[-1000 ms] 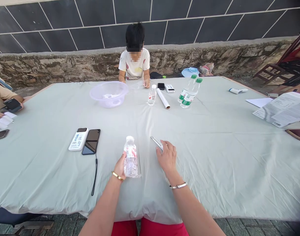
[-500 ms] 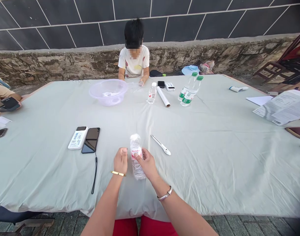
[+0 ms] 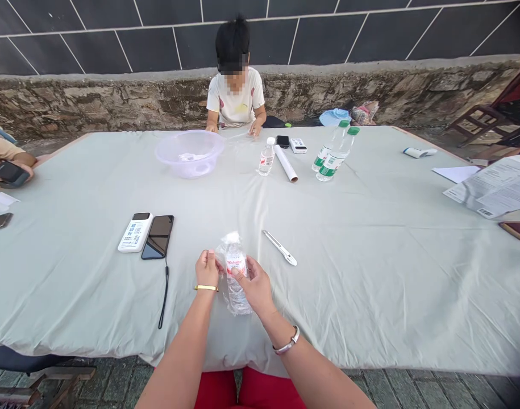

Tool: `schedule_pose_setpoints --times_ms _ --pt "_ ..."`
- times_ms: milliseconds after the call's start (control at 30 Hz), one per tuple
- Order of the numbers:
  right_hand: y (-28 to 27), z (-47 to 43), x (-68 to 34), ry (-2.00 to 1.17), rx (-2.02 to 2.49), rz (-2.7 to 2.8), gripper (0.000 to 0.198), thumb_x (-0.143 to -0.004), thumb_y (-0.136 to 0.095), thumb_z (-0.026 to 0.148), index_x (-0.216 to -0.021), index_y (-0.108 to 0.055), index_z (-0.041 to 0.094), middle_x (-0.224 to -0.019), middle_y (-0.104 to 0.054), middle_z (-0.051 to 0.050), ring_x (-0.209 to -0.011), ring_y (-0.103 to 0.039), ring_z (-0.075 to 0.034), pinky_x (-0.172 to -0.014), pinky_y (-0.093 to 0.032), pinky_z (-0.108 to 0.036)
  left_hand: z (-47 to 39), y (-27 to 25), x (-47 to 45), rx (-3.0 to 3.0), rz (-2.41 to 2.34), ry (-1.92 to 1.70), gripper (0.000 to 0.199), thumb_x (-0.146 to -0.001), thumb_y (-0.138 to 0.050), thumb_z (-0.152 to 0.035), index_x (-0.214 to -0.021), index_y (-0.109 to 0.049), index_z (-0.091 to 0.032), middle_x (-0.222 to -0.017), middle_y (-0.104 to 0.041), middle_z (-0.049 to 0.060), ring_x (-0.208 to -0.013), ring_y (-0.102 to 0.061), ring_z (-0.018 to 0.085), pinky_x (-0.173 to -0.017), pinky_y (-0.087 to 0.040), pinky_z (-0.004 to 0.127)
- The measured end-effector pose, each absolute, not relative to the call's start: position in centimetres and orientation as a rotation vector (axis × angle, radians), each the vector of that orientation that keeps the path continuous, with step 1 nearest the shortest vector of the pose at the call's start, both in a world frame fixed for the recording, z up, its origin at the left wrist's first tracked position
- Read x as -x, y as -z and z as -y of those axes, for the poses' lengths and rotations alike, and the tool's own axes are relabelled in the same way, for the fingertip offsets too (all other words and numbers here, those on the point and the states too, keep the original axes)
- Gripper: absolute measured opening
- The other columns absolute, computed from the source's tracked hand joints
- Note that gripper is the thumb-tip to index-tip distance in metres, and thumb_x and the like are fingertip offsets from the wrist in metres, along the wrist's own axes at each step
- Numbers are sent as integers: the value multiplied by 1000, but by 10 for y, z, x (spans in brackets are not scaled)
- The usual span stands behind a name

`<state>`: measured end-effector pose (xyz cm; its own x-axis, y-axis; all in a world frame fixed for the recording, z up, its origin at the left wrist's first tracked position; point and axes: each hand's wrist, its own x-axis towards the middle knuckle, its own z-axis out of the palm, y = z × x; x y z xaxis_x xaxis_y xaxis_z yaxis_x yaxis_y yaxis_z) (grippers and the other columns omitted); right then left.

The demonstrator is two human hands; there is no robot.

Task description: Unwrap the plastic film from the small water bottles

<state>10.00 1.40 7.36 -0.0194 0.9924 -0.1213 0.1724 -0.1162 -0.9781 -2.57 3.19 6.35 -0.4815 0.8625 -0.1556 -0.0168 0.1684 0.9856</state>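
A small clear water bottle (image 3: 236,267) with a red and white label stands near the table's front edge. Loose clear plastic film (image 3: 222,255) surrounds it and bunches up over its white cap. My right hand (image 3: 255,284) grips the bottle from the right, thumb across the label. On the other side, my left hand (image 3: 207,268) is closed in a pinch on the film, which stretches out from the bottle toward it. A white utility knife (image 3: 280,248) lies just right of the bottle.
A white power bank (image 3: 134,233) and a black phone (image 3: 158,237) with a strap lie left. Farther back are a purple basin (image 3: 189,171), a film roll (image 3: 286,165), another small bottle (image 3: 266,158) and green-capped bottles (image 3: 331,165). A person (image 3: 235,102) sits opposite; others sit at both sides.
My left hand, which was apart from the bottle, now pinches film drawn out to the left. The film has spread wider around the bottle. My right hand keeps its grip.
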Motion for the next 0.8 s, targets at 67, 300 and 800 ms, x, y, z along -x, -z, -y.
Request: schedule_pose_setpoints --times_ms 67,300,800 --pt "-74 -15 -100 -1300 1351 1263 46 -73 -65 47 -111 -58 21 -112 -66 -7 -101 -62 -24 -87 -49 -36 -31 -56 27 -716 -1669 -1456 37 -86 -43 -48 -57 -37 -24 -46 -41 -5 -41 -41 13 -44 -36 24" --pt "-79 -10 -103 -1287 1401 1400 45 -73 -66 39 -114 -58 21 -109 -67 -6 -95 -63 -22 -84 -49 -35 -32 -71 36 -866 -1712 -1459 24 -68 -71 -40 -74 -56 -22 -71 -56 -2 -62 -52 13 -52 -39 22" --pt "-89 -13 -102 -1842 1183 717 42 -64 -71 51 -87 -63 17 -60 -61 1 -50 -56 -15 -53 -47 -30 -47 -66 58 -365 -1653 -1410 36 -82 -44 -56 -83 -48 -20 -50 -40 -9 -32 -38 7 -34 -28 19"
